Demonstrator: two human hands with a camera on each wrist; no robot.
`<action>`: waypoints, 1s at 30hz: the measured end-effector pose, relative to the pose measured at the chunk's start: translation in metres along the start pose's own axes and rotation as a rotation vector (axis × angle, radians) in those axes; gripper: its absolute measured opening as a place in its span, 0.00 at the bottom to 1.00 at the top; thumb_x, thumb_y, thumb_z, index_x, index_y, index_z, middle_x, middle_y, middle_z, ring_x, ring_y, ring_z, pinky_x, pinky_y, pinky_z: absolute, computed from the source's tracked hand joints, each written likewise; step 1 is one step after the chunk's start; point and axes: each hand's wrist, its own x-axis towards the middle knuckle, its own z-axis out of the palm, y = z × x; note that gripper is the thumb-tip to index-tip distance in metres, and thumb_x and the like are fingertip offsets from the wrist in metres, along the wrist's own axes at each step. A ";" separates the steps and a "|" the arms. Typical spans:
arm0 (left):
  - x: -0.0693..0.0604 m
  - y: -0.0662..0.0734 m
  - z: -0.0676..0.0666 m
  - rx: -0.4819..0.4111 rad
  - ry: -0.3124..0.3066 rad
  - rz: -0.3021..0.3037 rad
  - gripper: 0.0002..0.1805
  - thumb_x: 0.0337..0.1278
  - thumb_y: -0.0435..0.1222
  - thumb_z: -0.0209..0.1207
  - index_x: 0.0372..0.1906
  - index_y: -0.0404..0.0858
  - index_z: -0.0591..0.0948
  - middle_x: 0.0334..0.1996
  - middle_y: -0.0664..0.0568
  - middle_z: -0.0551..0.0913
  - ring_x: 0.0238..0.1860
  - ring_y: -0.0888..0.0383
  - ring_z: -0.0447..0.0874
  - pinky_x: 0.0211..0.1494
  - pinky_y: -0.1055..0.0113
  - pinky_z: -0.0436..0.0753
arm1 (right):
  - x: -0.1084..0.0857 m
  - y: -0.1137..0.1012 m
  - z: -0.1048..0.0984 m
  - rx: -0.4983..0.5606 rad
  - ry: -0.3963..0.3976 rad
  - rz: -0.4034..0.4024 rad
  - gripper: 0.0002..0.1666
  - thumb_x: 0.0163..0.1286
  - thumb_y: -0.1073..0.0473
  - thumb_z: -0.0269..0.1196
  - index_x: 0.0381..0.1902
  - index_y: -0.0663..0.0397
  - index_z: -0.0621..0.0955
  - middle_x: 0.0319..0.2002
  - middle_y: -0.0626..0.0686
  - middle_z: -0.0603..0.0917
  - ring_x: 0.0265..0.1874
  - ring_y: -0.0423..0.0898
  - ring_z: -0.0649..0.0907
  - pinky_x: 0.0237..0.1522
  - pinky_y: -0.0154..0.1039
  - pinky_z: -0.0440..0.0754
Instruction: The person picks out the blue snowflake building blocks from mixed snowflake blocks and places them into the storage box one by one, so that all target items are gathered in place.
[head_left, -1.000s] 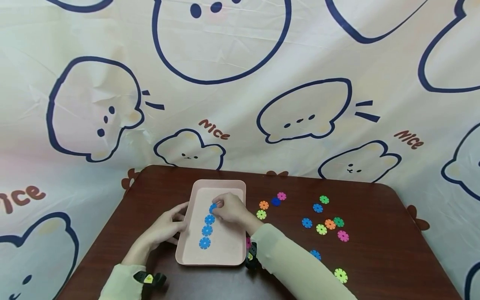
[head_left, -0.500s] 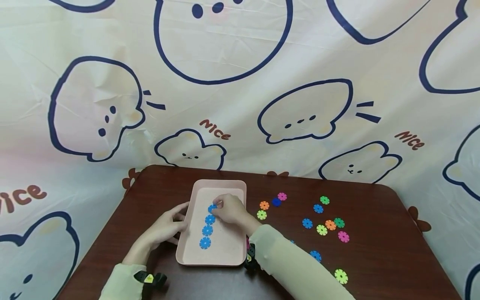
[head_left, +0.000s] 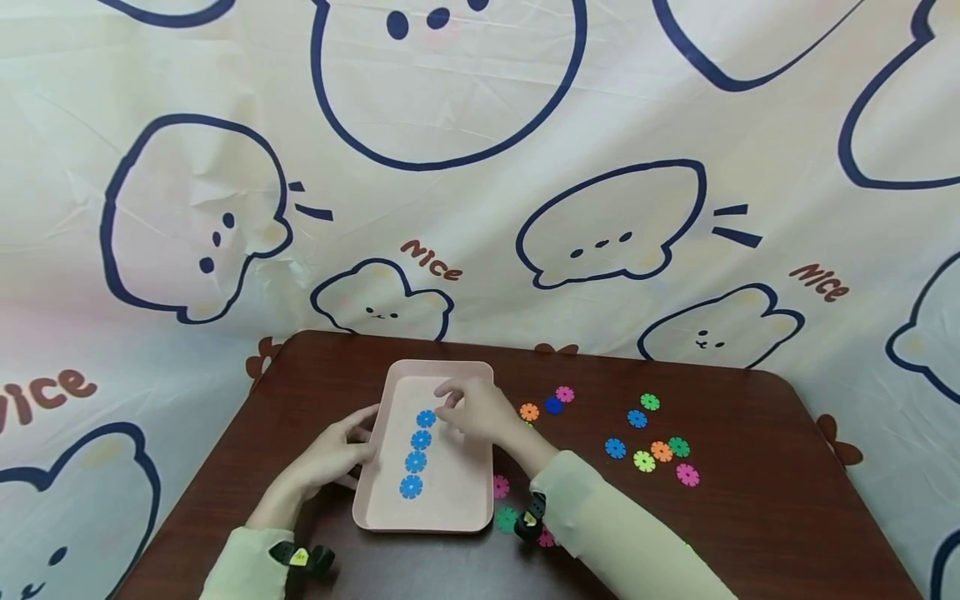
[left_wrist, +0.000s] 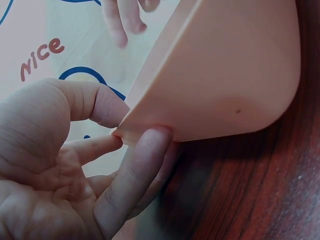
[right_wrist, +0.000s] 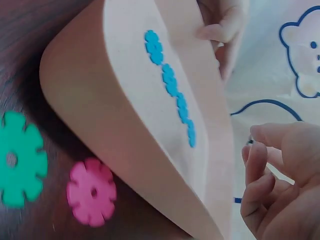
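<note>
A pale pink tray [head_left: 465, 508] lies on the table with several blue notched discs [head_left: 416, 461] in a slanting line inside it. At the tray's left side, my left hand [head_left: 330, 454] holds its edge; the left wrist view shows one fingertip [left_wrist: 110, 110] at the rim and another pressed on the outer wall. My right hand [head_left: 480, 410] hovers over the tray's right side, just right of the farthest blue disc. Its fingers [right_wrist: 257, 160] are loosely bent, and I see nothing between them.
Right of the tray, loose notched discs lie scattered on the brown table [head_left: 322, 367], among them an orange disc [head_left: 662, 451] and a yellow-green disc [head_left: 644, 461]. A pink disc [right_wrist: 92, 192] and a green disc [right_wrist: 20, 160] lie beside the tray's near right side. A patterned cloth [head_left: 480, 208] hangs behind.
My right hand has let go of the farthest blue disc and moved up and to the right, leaving it in the line. The left hand stays at the tray's edge.
</note>
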 end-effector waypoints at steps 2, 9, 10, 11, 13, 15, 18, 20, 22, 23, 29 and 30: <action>0.000 0.000 0.000 0.003 0.002 0.000 0.41 0.64 0.31 0.60 0.81 0.38 0.60 0.52 0.36 0.77 0.39 0.48 0.86 0.31 0.50 0.89 | -0.004 0.000 -0.008 -0.016 0.016 -0.025 0.19 0.70 0.54 0.69 0.56 0.52 0.87 0.35 0.45 0.83 0.22 0.42 0.80 0.24 0.35 0.80; 0.000 0.000 0.000 0.014 0.007 -0.007 0.41 0.63 0.31 0.60 0.81 0.39 0.60 0.53 0.35 0.77 0.39 0.48 0.86 0.31 0.50 0.89 | -0.019 0.005 -0.035 -0.035 0.044 -0.063 0.18 0.71 0.51 0.68 0.55 0.49 0.87 0.35 0.43 0.84 0.27 0.44 0.80 0.24 0.37 0.80; 0.000 0.000 0.000 0.016 0.008 -0.008 0.41 0.63 0.31 0.60 0.81 0.38 0.60 0.52 0.35 0.77 0.39 0.48 0.85 0.31 0.50 0.89 | -0.021 0.006 -0.038 -0.040 0.046 -0.068 0.18 0.71 0.51 0.68 0.55 0.49 0.87 0.35 0.43 0.83 0.27 0.44 0.80 0.24 0.37 0.81; 0.001 0.000 0.000 0.018 0.009 -0.009 0.41 0.63 0.31 0.60 0.81 0.39 0.61 0.52 0.36 0.77 0.39 0.48 0.85 0.31 0.50 0.89 | -0.024 0.007 -0.042 -0.044 0.049 -0.071 0.17 0.72 0.51 0.68 0.55 0.49 0.87 0.34 0.43 0.83 0.26 0.43 0.80 0.24 0.37 0.80; 0.000 0.000 0.000 0.019 0.009 -0.008 0.41 0.63 0.31 0.61 0.81 0.39 0.61 0.52 0.36 0.77 0.39 0.48 0.85 0.31 0.50 0.89 | -0.028 0.009 -0.049 -0.043 0.053 -0.075 0.17 0.72 0.52 0.68 0.56 0.49 0.87 0.34 0.43 0.83 0.22 0.44 0.78 0.21 0.37 0.79; 0.000 0.000 0.000 0.017 0.009 -0.006 0.41 0.63 0.31 0.61 0.81 0.38 0.61 0.52 0.36 0.77 0.40 0.48 0.85 0.31 0.50 0.89 | -0.034 0.012 -0.055 -0.037 0.059 -0.081 0.18 0.72 0.53 0.68 0.56 0.50 0.87 0.33 0.43 0.83 0.19 0.43 0.77 0.20 0.37 0.77; 0.000 0.000 0.000 0.015 0.007 -0.002 0.42 0.62 0.31 0.61 0.81 0.38 0.61 0.52 0.35 0.77 0.40 0.48 0.85 0.31 0.50 0.89 | -0.041 0.018 -0.064 -0.030 0.072 -0.089 0.17 0.71 0.54 0.68 0.56 0.50 0.87 0.32 0.42 0.83 0.17 0.43 0.76 0.18 0.38 0.75; 0.001 0.000 0.000 0.013 0.008 -0.001 0.42 0.61 0.30 0.60 0.81 0.37 0.61 0.52 0.35 0.77 0.39 0.48 0.85 0.31 0.50 0.89 | -0.046 0.023 -0.069 -0.036 0.077 -0.085 0.16 0.71 0.53 0.69 0.55 0.48 0.87 0.32 0.41 0.83 0.18 0.43 0.76 0.20 0.38 0.74; 0.001 0.000 0.000 0.014 0.009 -0.002 0.42 0.61 0.30 0.60 0.81 0.37 0.61 0.52 0.35 0.77 0.39 0.48 0.85 0.31 0.50 0.89 | -0.051 0.028 -0.073 -0.040 0.078 -0.071 0.16 0.71 0.52 0.69 0.54 0.47 0.87 0.32 0.40 0.83 0.21 0.42 0.77 0.22 0.38 0.76; 0.001 0.000 0.000 0.013 0.009 -0.002 0.42 0.60 0.30 0.60 0.81 0.37 0.61 0.52 0.36 0.77 0.39 0.48 0.85 0.31 0.50 0.89 | -0.053 0.031 -0.075 -0.041 0.077 -0.061 0.16 0.71 0.52 0.69 0.55 0.47 0.87 0.32 0.40 0.83 0.22 0.43 0.78 0.23 0.38 0.77; 0.001 0.001 0.001 0.006 0.008 -0.013 0.42 0.60 0.30 0.60 0.81 0.39 0.61 0.52 0.35 0.77 0.40 0.47 0.85 0.31 0.50 0.89 | -0.070 0.046 -0.084 -0.039 0.077 -0.045 0.16 0.70 0.52 0.70 0.54 0.44 0.87 0.32 0.41 0.83 0.28 0.49 0.81 0.26 0.40 0.79; 0.001 0.000 0.001 0.006 0.009 -0.016 0.42 0.60 0.30 0.60 0.81 0.39 0.61 0.52 0.35 0.77 0.40 0.47 0.85 0.31 0.50 0.89 | -0.072 0.049 -0.085 -0.044 0.076 -0.049 0.15 0.70 0.51 0.70 0.54 0.43 0.87 0.32 0.40 0.83 0.28 0.49 0.81 0.26 0.40 0.80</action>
